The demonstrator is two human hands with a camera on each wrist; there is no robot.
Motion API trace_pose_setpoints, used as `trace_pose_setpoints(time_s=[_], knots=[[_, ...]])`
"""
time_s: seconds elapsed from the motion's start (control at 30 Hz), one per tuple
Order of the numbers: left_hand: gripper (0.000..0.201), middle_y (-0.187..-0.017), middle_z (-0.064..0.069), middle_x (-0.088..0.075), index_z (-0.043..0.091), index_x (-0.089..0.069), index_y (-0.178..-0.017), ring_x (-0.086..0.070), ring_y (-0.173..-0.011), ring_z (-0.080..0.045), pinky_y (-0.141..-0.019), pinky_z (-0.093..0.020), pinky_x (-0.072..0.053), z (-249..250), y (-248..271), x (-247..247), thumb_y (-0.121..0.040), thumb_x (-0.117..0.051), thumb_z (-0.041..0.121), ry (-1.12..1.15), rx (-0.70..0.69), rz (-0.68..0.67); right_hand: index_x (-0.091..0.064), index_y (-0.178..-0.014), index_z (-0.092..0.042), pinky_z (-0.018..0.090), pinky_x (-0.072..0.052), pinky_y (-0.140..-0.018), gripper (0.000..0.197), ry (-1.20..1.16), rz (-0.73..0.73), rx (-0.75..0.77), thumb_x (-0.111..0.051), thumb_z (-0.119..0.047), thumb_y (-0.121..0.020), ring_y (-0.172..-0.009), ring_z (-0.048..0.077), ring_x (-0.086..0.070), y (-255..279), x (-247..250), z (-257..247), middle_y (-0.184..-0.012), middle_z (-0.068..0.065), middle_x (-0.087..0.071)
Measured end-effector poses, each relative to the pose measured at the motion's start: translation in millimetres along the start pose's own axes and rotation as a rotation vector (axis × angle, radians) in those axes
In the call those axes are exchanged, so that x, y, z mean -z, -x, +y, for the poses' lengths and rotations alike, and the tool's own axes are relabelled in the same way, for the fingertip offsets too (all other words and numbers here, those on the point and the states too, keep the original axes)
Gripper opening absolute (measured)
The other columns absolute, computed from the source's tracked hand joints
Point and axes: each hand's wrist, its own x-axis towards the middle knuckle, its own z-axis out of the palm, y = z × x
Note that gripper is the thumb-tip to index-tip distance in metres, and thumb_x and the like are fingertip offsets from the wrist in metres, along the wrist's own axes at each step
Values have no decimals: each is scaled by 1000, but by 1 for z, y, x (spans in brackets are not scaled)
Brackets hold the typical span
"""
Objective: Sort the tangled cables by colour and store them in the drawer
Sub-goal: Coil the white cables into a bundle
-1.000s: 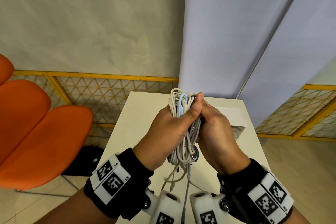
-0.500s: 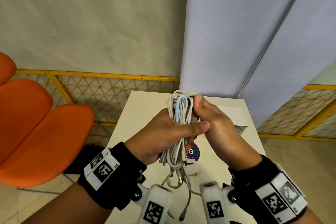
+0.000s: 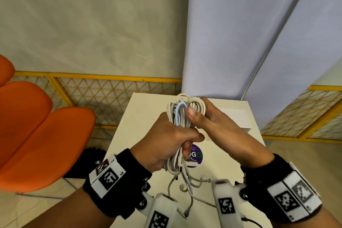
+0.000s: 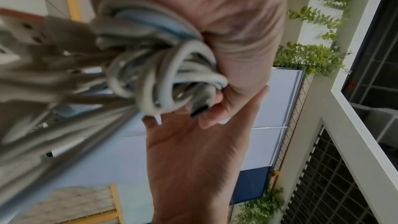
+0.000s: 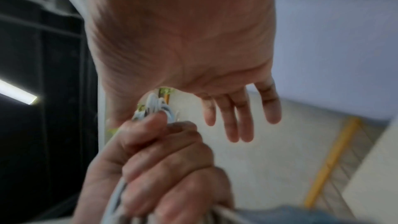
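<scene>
Left hand (image 3: 166, 146) fisted round bundle of white cables (image 3: 178, 114) held above small white table (image 3: 140, 116), right hand (image 3: 218, 126) w/ thumb on top loops, fingers approx. straight behind, loose ends dangling, orange chair (image 3: 42, 135) at left

Even daylight, head view sharp but edge-warped, both wrist views blurred.
</scene>
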Motion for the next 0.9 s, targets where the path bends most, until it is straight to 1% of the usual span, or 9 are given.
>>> trace_pose_setpoints(time_s=[0.1,0.2,0.37,0.43,0.57,0.63,0.7,0.77,0.9], knots=[[22,-44,-4,-44,19,-61,-57,-42,-36,-18,-46,-25,-41,3,3,-9,-65,-62,-1,-65,-28,-50,-55,-131,-23,35,-60,-73,63,-241,-94,18,-77,-44,-75,-103,24,-71,0,-6,-7,-117,1,-72],[32,-42,-1,-44,18,-58,-52,-45,-36,-17,-45,-24,-41,8,3,-12,-69,-61,-9,-128,13,-95,-60,-121,-15,46,-59,-64,49,-333,-61,43,-78,-20,-76,-101,24,-72,1,-13,-12,-111,2,-74],[40,-46,1,-53,17,-60,-58,-52,-48,-19,-45,-24,-45,13,2,-9,-75,-56,-19,-289,22,-125,-62,-93,-5,35,-58,-57,21,-275,107,191,-68,10,-79,-95,17,-73,0,-21,-10,-92,5,-77],[30,-54,-4,-61,12,-62,-69,-60,-53,-16,-50,-26,-52,10,5,-8,-76,-59,-17,-303,30,-164,-62,-85,-5,32,-60,-70,21,-249,152,261,-70,11,-74,-89,21,-74,1,-24,-10,-81,10,-75],[32,-92,-14,-72,8,-68,-93,-70,-87,-17,-81,-38,-59,-3,11,-7,-71,-71,-16,-264,48,-145,-60,-76,-6,50,-59,-76,16,-259,209,267,-72,-2,-65,-70,36,-70,1,-30,-12,-72,22,-66],[28,-83,-11,-67,0,-65,-91,-65,-79,-15,-72,-36,-56,-5,11,-9,-72,-67,-19,-250,50,-158,-57,-76,-2,57,-57,-77,16,-368,232,211,-68,7,-70,-55,33,-65,-2,-32,-15,-62,24,-59],[24,-74,-7,-62,5,-64,-83,-60,-72,-16,-65,-35,-49,-5,11,-11,-69,-66,-13,-260,33,-154,-54,-75,-2,64,-54,-73,20,-442,257,149,-63,15,-77,-47,29,-58,-4,-33,-16,-53,17,-53],[21,-71,-3,-62,12,-62,-77,-59,-71,-13,-67,-33,-48,-4,11,-12,-67,-68,-5,-291,27,-174,-53,-74,-3,68,-51,-64,22,-458,273,119,-58,18,-80,-41,26,-55,-4,-33,-19,-48,14,-49],[29,-62,6,-63,13,-62,-67,-60,-63,-6,-65,-24,-51,-1,10,-13,-75,-70,-14,-340,57,-238,-52,-72,-5,69,-46,-57,25,-451,288,109,-57,18,-80,-36,21,-51,-3,-31,-23,-46,13,-46]])
